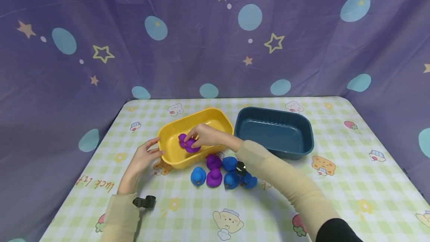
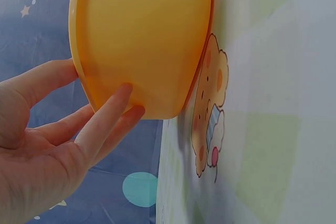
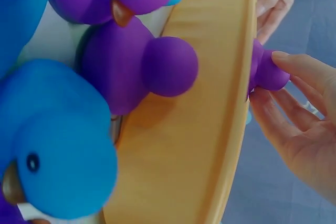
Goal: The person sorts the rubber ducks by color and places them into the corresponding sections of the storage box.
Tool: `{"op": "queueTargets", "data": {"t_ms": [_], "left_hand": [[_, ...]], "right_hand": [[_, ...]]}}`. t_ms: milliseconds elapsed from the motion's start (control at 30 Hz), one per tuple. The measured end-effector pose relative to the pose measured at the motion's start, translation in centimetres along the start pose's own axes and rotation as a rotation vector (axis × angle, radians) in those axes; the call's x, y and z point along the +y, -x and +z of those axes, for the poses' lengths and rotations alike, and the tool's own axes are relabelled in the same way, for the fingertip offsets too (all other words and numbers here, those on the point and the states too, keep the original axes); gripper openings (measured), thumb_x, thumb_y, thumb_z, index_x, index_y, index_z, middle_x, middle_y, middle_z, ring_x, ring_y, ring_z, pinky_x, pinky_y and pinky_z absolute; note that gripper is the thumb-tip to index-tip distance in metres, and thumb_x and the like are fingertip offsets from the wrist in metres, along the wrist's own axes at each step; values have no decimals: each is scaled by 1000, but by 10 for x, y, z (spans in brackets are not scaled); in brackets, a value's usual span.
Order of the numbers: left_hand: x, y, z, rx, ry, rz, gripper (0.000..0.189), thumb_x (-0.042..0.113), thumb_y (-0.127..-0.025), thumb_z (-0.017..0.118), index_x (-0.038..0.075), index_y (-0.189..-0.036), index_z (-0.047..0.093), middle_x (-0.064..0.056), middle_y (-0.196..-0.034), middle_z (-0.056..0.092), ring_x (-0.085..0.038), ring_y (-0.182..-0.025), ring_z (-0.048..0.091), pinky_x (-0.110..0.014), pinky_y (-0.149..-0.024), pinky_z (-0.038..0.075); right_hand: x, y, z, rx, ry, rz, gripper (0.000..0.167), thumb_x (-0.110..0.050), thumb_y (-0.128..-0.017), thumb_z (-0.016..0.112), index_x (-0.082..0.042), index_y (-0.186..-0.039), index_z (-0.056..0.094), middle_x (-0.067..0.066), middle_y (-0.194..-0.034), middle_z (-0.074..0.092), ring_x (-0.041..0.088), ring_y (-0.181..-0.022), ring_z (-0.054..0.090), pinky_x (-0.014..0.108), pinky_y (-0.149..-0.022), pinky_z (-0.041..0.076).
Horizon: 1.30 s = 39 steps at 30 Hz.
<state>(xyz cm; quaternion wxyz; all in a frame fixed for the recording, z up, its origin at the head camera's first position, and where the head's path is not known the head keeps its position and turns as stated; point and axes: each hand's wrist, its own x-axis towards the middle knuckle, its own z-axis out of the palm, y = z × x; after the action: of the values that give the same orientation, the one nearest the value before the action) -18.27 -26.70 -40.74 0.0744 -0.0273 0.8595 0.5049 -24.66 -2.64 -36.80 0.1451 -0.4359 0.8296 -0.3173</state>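
In the head view my right hand (image 1: 209, 136) reaches into the yellow tub (image 1: 208, 114) and pinches a purple rubber duck (image 1: 192, 146). More purple shows just left of that duck, low in the tub. The right wrist view has the thumb and fingers around the purple duck (image 3: 274, 71), partly behind the tub's rim. My left hand (image 1: 142, 156) holds the tub's left end, with fingertips at the rim and against the outer wall (image 2: 142, 35). Outside its front wall sit two purple ducks (image 1: 214, 178) and several blue ducks (image 1: 198, 176).
A dark teal tub (image 1: 273, 137) stands right of the yellow one, their edges close together. The right forearm (image 1: 285, 174) passes over the ducks' right side. A checked cloth (image 1: 188, 219) with printed pictures covers the table; a purple curtain (image 1: 208, 47) hangs behind.
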Motion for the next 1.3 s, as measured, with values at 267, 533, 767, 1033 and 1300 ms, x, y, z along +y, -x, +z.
{"op": "queueTargets", "data": {"t_ms": [267,533,767,1033,1300], "left_hand": [[2,1,-1,-1,0,-23,62,11,-83,59,1,-136,28,-21,-142,22,-36,-118,42,-42,-95,37],[2,0,0,-2,-3,-21,62,10,-83,58,1,-137,28,-21,-142,22,-36,-118,41,-41,-95,37],[3,1,0,-3,-5,-28,62,11,-83,58,2,-137,28,-21,-142,21,-36,-119,40,-41,-96,37],[3,1,0,2,-4,-30,62,11,-83,58,2,-137,28,-21,-142,21,-37,-119,40,-43,-96,36],[2,1,0,0,10,-29,63,12,-83,59,2,-137,28,-21,-142,21,-36,-119,40,-42,-96,36]], "right_hand": [[7,-10,12,-26,18,3,25,-2,-77,65,-1,-102,66,7,-98,66,13,-87,59,17,-77,47],[14,-16,18,-37,35,53,26,-2,-75,66,-4,-101,67,6,-97,66,10,-81,55,11,-69,43],[18,-18,21,-50,23,66,26,-3,-75,67,-3,-101,67,5,-98,66,8,-73,50,10,-62,41],[20,-20,24,-50,22,63,26,-2,-74,68,-2,-100,67,5,-98,67,6,-71,49,10,-62,41],[23,-23,28,-58,31,54,25,-2,-74,67,-2,-99,68,6,-94,67,6,-70,49,10,-63,41]]}}
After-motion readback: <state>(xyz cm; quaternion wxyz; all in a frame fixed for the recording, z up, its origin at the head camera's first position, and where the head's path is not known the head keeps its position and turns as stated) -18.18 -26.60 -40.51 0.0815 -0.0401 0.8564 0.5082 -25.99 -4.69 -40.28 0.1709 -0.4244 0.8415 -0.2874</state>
